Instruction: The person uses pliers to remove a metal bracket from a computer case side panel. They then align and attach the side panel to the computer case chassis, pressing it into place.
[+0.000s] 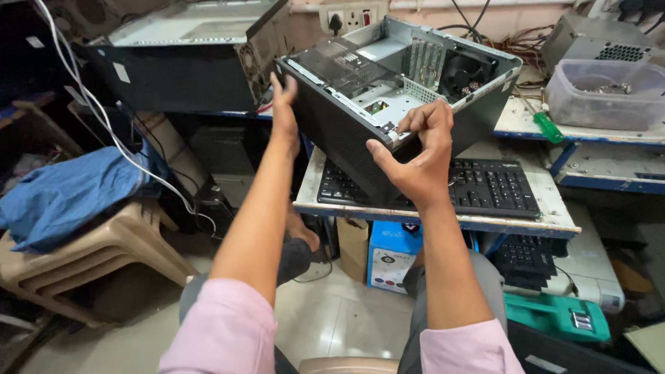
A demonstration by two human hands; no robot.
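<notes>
Two hands hold an open computer case [388, 90] tilted above a keyboard [485, 185] that lies on a worn white table [554, 215]. The left hand [284, 104] lies flat against the case's far left corner, fingers straight and close together, pointing up along the dark edge. The right hand [415, 156] grips the near upper edge of the case: the thumb presses on the black side panel below the rim while the fingers curl over the rim onto the metal frame inside, so the edge sits clamped between thumb and fingers. The case leans with its open side facing up, showing a fan and metal bays. A second computer case [187, 62] stands to the left; a clear plastic tub [609, 93] and a green-handled screwdriver [547, 126] rest on the bench at right. A blue cloth [69, 194] lies over stacked plastic chairs [104, 256].
</notes>
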